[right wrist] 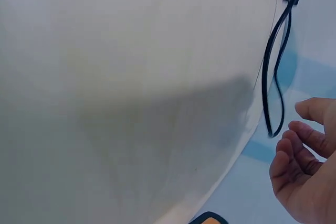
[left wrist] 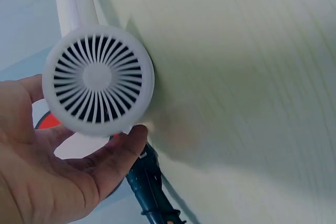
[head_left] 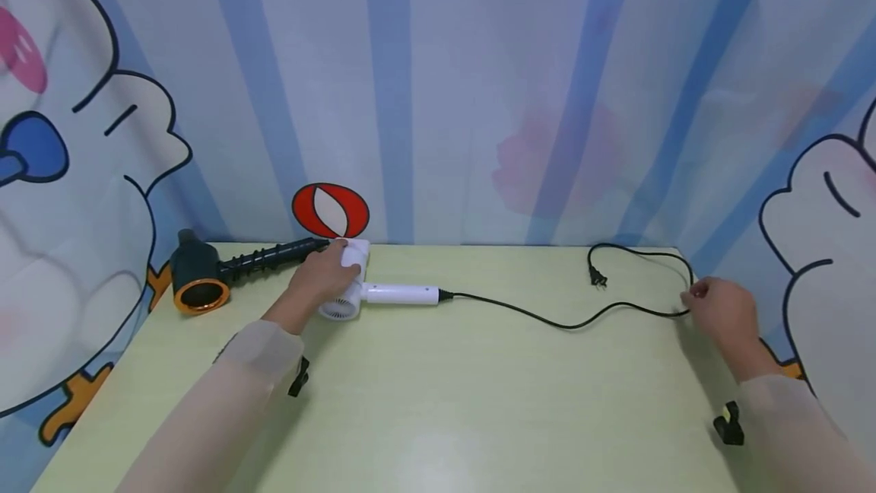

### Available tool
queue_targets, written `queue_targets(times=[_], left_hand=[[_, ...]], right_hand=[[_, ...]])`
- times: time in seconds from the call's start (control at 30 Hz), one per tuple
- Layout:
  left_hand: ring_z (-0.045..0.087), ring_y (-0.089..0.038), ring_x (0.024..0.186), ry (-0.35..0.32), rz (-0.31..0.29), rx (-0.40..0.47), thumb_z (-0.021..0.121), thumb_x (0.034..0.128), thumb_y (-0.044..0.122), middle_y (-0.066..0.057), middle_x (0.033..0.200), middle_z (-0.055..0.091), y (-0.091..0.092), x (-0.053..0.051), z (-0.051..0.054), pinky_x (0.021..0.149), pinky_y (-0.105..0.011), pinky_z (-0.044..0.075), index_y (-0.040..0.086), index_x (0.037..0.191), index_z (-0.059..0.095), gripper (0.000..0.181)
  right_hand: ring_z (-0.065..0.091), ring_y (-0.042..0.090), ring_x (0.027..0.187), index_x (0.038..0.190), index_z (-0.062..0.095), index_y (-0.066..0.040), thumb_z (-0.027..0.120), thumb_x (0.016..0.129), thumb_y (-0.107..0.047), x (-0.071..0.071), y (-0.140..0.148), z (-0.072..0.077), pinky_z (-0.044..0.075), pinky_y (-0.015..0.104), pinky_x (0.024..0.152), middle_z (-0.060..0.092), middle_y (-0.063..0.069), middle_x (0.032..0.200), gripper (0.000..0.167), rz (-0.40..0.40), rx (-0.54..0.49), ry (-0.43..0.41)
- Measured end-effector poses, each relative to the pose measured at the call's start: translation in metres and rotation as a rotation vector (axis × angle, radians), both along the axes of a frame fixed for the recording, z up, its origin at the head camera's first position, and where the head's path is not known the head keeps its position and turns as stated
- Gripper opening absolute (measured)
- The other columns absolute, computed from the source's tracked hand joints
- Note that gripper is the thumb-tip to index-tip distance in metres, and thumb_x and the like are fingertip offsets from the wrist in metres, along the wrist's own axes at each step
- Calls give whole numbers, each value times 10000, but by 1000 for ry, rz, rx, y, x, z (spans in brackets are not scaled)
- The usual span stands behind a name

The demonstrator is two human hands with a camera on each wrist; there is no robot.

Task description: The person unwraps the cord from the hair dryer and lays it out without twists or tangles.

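A white hair dryer (head_left: pixel 400 294) lies toward the left of the table, its round slotted vent (left wrist: pixel 98 78) facing the left wrist camera. My left hand (head_left: pixel 325 278) grips its head, thumb on one side and fingers round the other. From the handle's end a black cord (head_left: pixel 568 326) runs right, bends back near the table's right edge and ends in a plug (head_left: pixel 598 278). Close to that bend is my right hand (head_left: pixel 725 318), its fingers loosely bent. In the right wrist view a small gap shows between thumb and index fingertips, with the cord just beyond them.
A dark green hair dryer (head_left: pixel 195 268) with an orange ring lies at the back left, its ribbed dark attachment (head_left: pixel 274 256) reaching toward the left hand. Behind the pale yellow table (head_left: pixel 438 402) hangs a blue striped cloth (head_left: pixel 445 97) with cartoon figures.
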State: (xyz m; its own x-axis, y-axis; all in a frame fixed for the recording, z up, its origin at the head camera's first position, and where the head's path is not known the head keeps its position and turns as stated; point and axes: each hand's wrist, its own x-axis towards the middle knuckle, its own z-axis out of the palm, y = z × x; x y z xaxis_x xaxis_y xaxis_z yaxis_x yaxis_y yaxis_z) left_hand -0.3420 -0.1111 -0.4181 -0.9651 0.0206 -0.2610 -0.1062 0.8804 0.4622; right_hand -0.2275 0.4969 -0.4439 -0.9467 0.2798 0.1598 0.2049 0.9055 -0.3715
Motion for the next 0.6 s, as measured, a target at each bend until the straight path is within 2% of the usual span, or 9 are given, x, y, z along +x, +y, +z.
queue_targets(times=[0.13,0.3,0.5,0.6], left_hand=[[479,-393,1202,59,-1,-11,474,1035,407,-248,1485,433,-9,1,2,946,-524,497,91,1590,277,668],[527,-390,1153,136,-4,-46,468,1036,383,-238,1450,496,-19,5,5,947,-543,481,55,1528,390,596],[527,-403,1130,246,-2,-112,490,1025,343,-255,1356,522,-36,2,-1,910,-572,485,41,1443,492,516],[473,-436,1148,317,-2,-130,506,1024,324,-271,1323,486,-44,3,-3,902,-602,477,27,1405,519,483]], right_hand=[[591,283,650,1091,629,127,607,1006,-229,11,-15,4,453,390,523,658,236,857,366,28,36,4],[599,399,816,1147,623,135,632,992,-271,30,-38,6,480,484,628,615,315,1017,434,73,86,37],[533,520,1020,1257,564,125,618,1003,-327,49,-75,11,471,599,761,506,377,1220,521,89,89,51],[494,541,1102,1308,532,124,607,1008,-346,57,-97,16,452,635,835,483,375,1270,563,110,84,61]])
